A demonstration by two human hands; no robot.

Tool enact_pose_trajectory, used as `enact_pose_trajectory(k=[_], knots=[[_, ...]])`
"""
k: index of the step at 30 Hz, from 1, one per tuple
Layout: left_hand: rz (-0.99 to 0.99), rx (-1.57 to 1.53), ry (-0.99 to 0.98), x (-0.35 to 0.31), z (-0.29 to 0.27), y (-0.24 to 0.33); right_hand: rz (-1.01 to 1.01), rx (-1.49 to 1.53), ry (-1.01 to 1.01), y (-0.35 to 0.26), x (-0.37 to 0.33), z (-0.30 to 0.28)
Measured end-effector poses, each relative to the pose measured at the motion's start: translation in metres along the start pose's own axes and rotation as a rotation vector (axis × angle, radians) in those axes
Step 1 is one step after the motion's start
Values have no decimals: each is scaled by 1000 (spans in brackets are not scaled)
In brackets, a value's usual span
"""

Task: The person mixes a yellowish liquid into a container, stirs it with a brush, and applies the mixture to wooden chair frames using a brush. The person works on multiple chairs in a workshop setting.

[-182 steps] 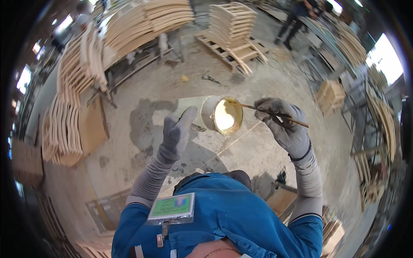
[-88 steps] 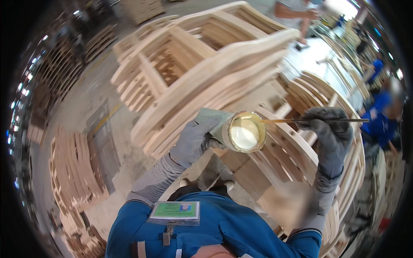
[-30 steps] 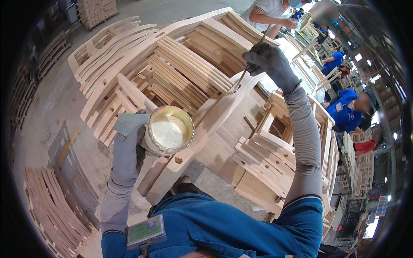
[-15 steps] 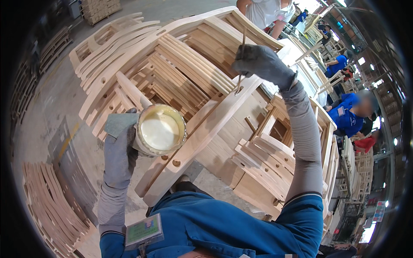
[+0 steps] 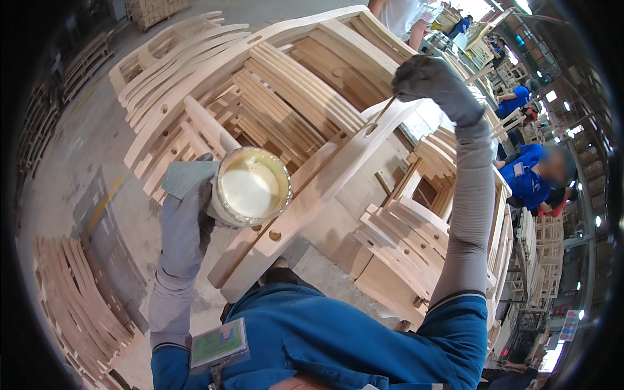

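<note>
My gloved left hand [image 5: 187, 224] is closed round a round cup [image 5: 223, 211] of creamy white liquid [image 5: 250, 188], its wall crusted at the rim. A flat grey-green pad [image 5: 187, 179] is also held there, against the cup's left side. Farther off to the right, my gloved right hand [image 5: 437, 88] grips a thin stick [image 5: 386, 108]. The stick slants down to an oblong slot [image 5: 371, 129] in a pale wooden rail [image 5: 318, 195]; whether its tip is inside I cannot tell. Round holes [image 5: 275, 236] mark the rail's near end.
Slatted wooden parts [image 5: 279, 97] fill the frame beyond the rail. More curved pieces [image 5: 403, 234] are stacked at right, and another stack [image 5: 78, 286] lies on the floor at left. A person in white [image 5: 400, 18] stands at the far side; a co-worker in blue [image 5: 525, 175] is at right.
My right hand has moved right and slightly away, tilting the stick from near upright to a slant. The cup has shifted a little right and up.
</note>
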State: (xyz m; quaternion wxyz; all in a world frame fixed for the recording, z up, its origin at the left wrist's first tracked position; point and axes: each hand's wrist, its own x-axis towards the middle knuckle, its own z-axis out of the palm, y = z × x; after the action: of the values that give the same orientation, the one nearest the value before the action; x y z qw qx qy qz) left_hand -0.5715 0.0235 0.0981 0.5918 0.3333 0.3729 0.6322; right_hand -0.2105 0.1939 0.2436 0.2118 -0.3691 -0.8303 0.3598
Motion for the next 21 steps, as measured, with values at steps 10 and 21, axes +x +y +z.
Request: enact_pose_trajectory(k=[10,21], knots=[[-64,157,-72,-19,1,18,-181,503,353,-82,-60,153],[-96,187,-98,-42,-20,31,35,1077,366,-74,-58,203]])
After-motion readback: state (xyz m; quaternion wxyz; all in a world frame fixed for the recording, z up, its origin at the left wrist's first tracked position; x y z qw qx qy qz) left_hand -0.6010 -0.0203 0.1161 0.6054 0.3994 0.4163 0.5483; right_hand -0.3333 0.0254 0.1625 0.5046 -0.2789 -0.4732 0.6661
